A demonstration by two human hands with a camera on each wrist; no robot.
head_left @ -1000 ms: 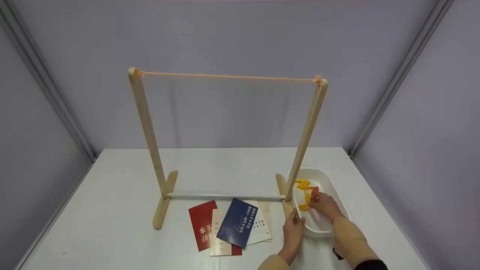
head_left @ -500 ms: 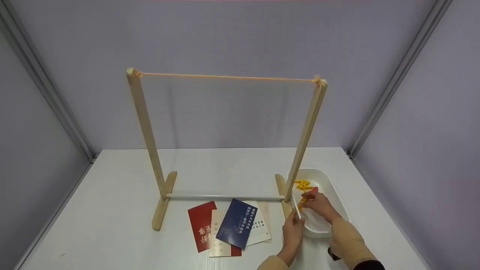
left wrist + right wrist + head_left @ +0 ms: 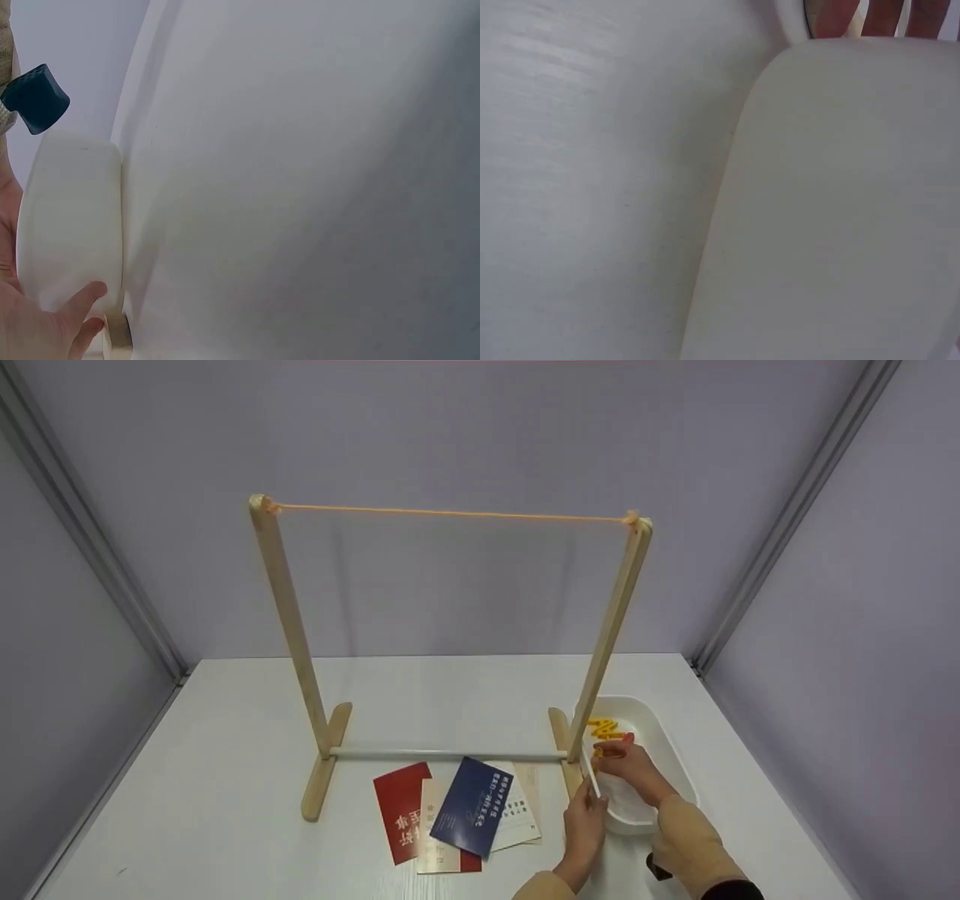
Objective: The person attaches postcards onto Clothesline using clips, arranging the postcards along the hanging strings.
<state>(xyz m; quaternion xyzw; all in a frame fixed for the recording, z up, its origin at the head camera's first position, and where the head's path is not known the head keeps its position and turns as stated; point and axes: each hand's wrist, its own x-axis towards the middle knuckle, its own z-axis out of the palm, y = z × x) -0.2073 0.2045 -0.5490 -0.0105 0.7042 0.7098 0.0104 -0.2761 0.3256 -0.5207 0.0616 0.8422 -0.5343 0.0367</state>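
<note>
In the head view my left hand (image 3: pixel 585 825) grips the left rim of a white plastic tray (image 3: pixel 679 742), thumb at the rim. The left wrist view has its fingers (image 3: pixel 82 300) against the tray's outer wall (image 3: pixel 71 210). My right hand (image 3: pixel 636 772) reaches inside the tray, fingertips together at a yellow clothespin (image 3: pixel 598 753) by the left wall. The fingers partly hide it. Farther back lie more yellow clothespins (image 3: pixel 603 727), with a red clothespin (image 3: pixel 628 738) just beyond the right hand. The right wrist view is mostly filled by the tray (image 3: pixel 840 195).
A wooden stand (image 3: pixel 289 615) with an orange string (image 3: pixel 450 514) between its posts stands left of the tray; its right foot (image 3: pixel 559 731) is close to the tray. Overlapping cards lie in front: a red card (image 3: pixel 401 810), a blue card (image 3: pixel 474 804) and pale ones.
My right hand has moved left inside the tray, bringing the yellow clothespin at its fingertips toward the left wall. The left hand has stayed at the rim.
</note>
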